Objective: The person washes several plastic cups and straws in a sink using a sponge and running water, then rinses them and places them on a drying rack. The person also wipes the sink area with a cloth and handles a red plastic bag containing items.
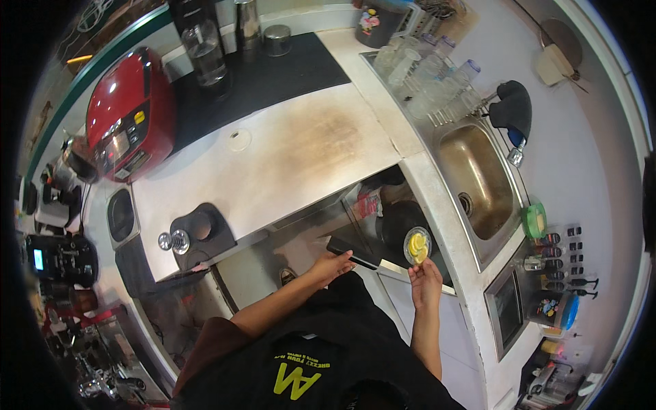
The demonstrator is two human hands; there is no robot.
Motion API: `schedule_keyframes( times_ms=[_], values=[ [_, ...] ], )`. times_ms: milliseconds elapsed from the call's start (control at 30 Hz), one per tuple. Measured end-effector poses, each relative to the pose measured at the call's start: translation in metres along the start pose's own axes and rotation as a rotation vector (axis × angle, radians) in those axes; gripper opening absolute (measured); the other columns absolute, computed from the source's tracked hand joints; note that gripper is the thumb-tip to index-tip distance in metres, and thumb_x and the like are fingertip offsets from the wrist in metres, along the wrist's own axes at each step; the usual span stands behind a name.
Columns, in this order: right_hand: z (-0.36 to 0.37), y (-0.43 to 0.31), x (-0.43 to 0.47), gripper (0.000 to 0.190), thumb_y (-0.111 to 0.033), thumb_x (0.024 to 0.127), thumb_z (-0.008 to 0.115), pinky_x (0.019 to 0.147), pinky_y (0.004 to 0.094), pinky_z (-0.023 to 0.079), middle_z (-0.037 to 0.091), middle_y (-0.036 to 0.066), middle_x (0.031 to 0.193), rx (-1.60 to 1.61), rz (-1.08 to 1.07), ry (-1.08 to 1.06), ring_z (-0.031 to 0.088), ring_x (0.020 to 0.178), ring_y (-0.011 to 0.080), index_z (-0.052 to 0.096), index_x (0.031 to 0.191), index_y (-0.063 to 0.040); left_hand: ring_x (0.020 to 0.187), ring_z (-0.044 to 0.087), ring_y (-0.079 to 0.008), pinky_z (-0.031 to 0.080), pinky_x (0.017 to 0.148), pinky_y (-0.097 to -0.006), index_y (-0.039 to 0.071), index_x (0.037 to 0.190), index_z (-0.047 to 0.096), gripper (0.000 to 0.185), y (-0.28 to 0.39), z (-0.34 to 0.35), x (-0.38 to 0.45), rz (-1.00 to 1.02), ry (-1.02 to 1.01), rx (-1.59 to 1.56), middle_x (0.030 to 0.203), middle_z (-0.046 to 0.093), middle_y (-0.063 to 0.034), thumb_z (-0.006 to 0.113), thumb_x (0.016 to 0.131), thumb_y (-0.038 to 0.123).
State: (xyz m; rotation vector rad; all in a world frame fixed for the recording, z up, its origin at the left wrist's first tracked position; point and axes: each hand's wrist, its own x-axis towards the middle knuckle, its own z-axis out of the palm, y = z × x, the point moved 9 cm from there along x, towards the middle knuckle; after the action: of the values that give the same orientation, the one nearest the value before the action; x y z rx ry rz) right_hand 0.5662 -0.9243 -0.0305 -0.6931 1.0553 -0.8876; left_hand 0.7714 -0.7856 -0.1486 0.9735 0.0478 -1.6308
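My left hand [334, 269] grips one end of a flat, black oblong object [353, 254]; its exact kind is not clear. My right hand [426, 284] holds a small clear dish or cup [408, 251] by its near rim, fingers partly beneath it. Several yellow lemon slices [418, 245] lie in it. Both hands are in front of my dark top, near the opening below the counter. Beyond them, that opening contains a dark round container [402, 220] and a red-and-white packet [370, 202], partly in shadow.
Ahead stretches a white counter [266, 174] with a stained patch. A red appliance [130, 118], a glass-like vessel [205, 56] and a tamper [179, 241] stand on it. To the right are a steel sink [479, 174] and clear cups [425, 77]; an espresso machine [102, 353] is lower left.
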Motion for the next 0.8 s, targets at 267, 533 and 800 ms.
schedule_keyframes(
  times_ms=[267, 533, 800],
  values=[
    [-0.001, 0.060, 0.119, 0.011, -0.008, 0.099, 0.050, 0.079, 0.0352, 0.054, 0.060, 0.008, 0.086, -0.055, 0.194, 0.000, 0.059, 0.074, 0.0163, 0.057, 0.104, -0.001, 0.076, 0.061, -0.0114, 0.045, 0.067, -0.0244, -0.001, 0.086, 0.069, 0.043, -0.014, -0.019, -0.021, 0.092, -0.002, 0.227, 0.081, 0.068, -0.0057, 0.070, 0.088, 0.042],
    [0.054, 0.152, 0.354, 0.025, -0.010, 0.100, 0.048, 0.072, 0.0311, 0.057, 0.065, 0.014, 0.105, 0.339, 0.137, 0.094, 0.065, 0.082, 0.0272, 0.056, 0.123, -0.001, 0.067, 0.057, -0.0072, 0.044, 0.063, -0.0224, 0.004, 0.081, 0.074, 0.052, 0.016, -0.015, -0.056, -0.027, 0.230, 0.602, 0.070, 0.065, -0.0018, 0.070, 0.084, 0.055],
    [0.138, 0.217, 0.275, 0.020, -0.013, 0.097, 0.051, 0.072, 0.0388, 0.054, 0.065, 0.012, 0.104, -0.194, 0.480, -0.302, 0.064, 0.084, 0.0242, 0.060, 0.112, -0.004, 0.076, 0.061, -0.0102, 0.046, 0.068, -0.0246, 0.001, 0.088, 0.071, 0.052, 0.006, -0.027, -0.023, 0.050, 0.269, 0.541, 0.084, 0.071, -0.0076, 0.068, 0.086, 0.053]
  ],
)
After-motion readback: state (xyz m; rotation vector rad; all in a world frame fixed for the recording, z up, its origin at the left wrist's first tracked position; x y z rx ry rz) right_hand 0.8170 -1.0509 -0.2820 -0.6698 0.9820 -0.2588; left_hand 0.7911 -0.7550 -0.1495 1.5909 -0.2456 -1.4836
